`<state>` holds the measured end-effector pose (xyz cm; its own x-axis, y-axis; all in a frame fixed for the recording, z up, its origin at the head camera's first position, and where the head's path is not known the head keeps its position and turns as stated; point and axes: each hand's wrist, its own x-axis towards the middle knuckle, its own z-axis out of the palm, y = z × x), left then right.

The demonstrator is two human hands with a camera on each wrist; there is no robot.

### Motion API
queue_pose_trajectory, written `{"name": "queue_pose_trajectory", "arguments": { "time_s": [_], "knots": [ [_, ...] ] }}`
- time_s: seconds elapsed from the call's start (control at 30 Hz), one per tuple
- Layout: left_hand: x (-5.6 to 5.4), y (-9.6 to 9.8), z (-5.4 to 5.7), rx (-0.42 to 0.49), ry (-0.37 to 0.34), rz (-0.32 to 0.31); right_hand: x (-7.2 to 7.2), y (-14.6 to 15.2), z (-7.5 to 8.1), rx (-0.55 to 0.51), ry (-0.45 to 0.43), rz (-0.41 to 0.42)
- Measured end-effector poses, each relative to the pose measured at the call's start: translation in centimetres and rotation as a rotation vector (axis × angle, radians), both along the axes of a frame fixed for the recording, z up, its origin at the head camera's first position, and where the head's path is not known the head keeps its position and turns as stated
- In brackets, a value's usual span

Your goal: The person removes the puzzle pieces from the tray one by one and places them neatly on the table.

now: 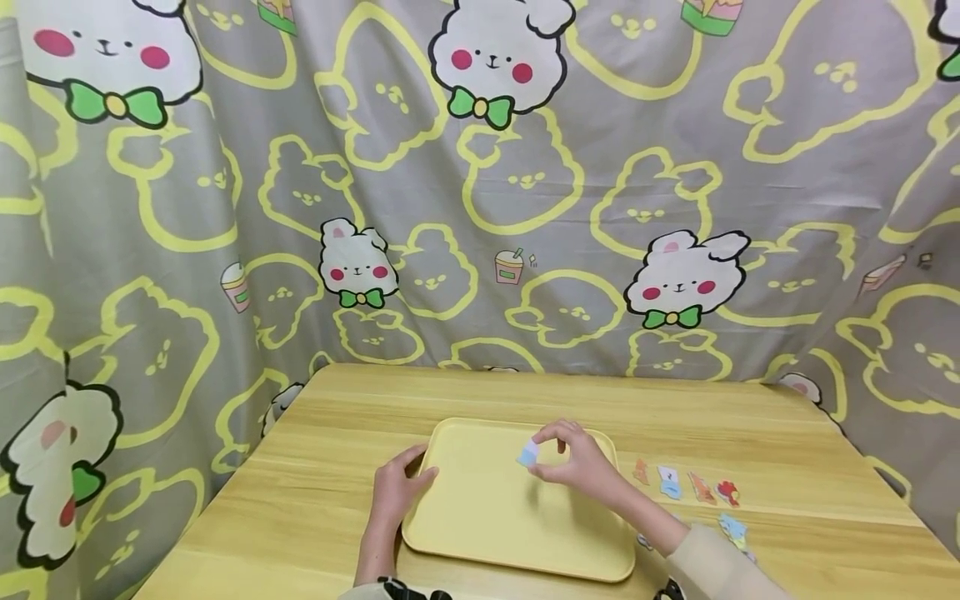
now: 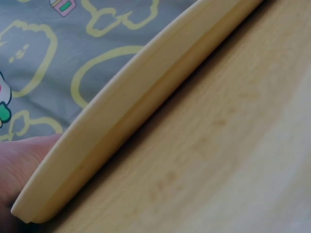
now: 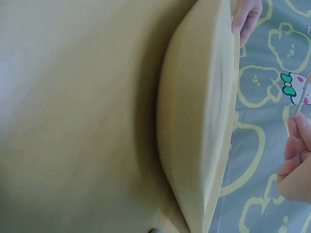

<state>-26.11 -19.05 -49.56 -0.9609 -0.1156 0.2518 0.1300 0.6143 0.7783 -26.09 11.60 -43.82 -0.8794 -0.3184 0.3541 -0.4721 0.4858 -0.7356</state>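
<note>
A pale yellow tray (image 1: 480,508) lies on the wooden table. My left hand (image 1: 393,492) holds its left edge, thumb over the rim and the other fingers along the outside; in the left wrist view part of that hand (image 2: 24,165) shows behind the tray wall (image 2: 112,111). Above the tray, my right hand (image 1: 577,460) pinches a small flat light-blue and white piece (image 1: 528,453) between thumb and forefinger. Seen from the right wrist, the piece (image 3: 302,97) is edge-on, a thin strip at the fingertips.
Right of the tray lie several small flat cutouts: an orange one (image 1: 641,472), a blue and white one (image 1: 670,483), another orange one (image 1: 702,488), a red one (image 1: 727,492) and a blue one (image 1: 733,530). Another peeks out by the right forearm. A patterned grey curtain (image 1: 480,325) borders the table.
</note>
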Motion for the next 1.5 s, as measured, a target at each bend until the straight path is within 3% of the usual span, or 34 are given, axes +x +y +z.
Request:
{"name": "queue_pose_trajectory", "arguments": {
  "time_s": [0.87,1.5],
  "knots": [
    [0.1,0.0,0.0,-0.010,-0.024,-0.007,1.9,4.3,0.0,0.044,-0.086,-0.061],
    [0.2,0.0,0.0,-0.023,-0.036,0.001,3.0,8.3,-0.7,0.083,-0.035,-0.090]
  ]
}}
